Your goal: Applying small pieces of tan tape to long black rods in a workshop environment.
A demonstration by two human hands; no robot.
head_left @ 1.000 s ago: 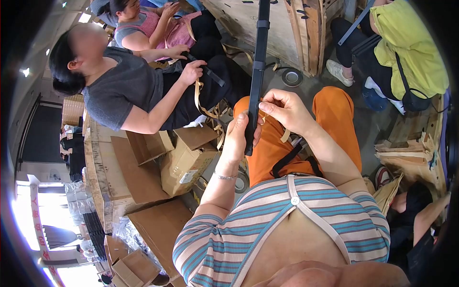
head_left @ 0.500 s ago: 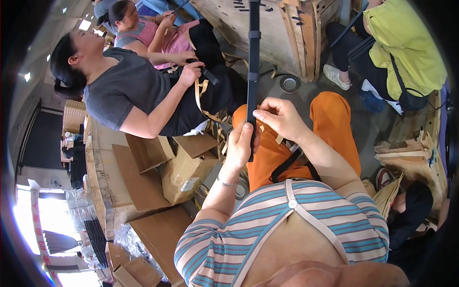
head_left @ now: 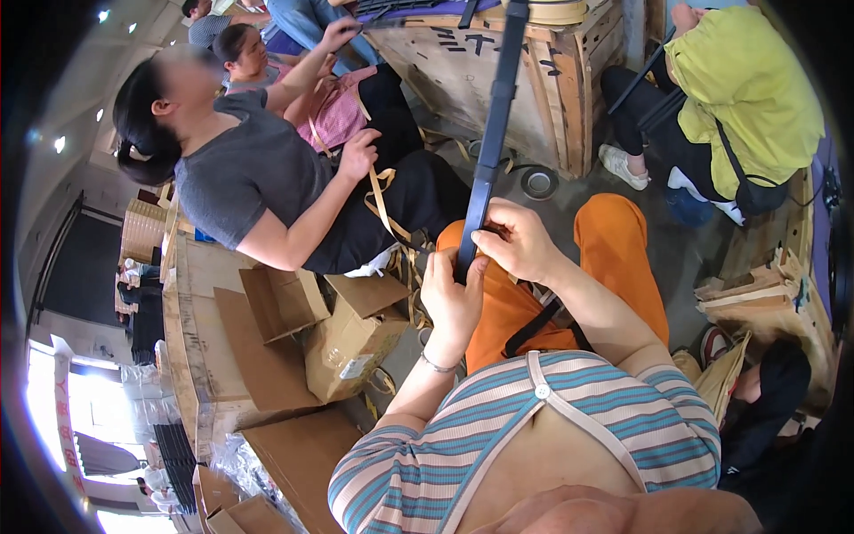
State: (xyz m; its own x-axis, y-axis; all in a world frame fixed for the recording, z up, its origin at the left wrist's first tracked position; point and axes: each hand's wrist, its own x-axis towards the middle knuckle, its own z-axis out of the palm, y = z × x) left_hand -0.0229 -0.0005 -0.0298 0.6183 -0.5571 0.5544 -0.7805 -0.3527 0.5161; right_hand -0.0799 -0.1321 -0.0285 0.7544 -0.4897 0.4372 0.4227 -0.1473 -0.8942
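Note:
A long flat black strip point(head_left: 495, 133) with several bands around it rises from my hands toward the top of the view, over my orange trousers point(head_left: 623, 258). Its lower end is in my left hand point(head_left: 452, 298), whose fingers close around it. My right hand point(head_left: 523, 240) pinches the strip just above, thumb and bent fingers on its right side. Whether a small piece sits under the right fingertips is hidden.
To my left sits a person in a grey shirt point(head_left: 267, 160) with a tan strip. Open cardboard boxes point(head_left: 356, 338) stand at my left. A wooden crate point(head_left: 498, 80) is ahead, with a tape roll point(head_left: 539, 182) on the floor. A person in a yellow jacket point(head_left: 747, 98) sits at right.
The strip has tilted, its top leaning to the right. My right hand has moved from beside it to grip it. The grey-shirted person has raised an arm toward the crate.

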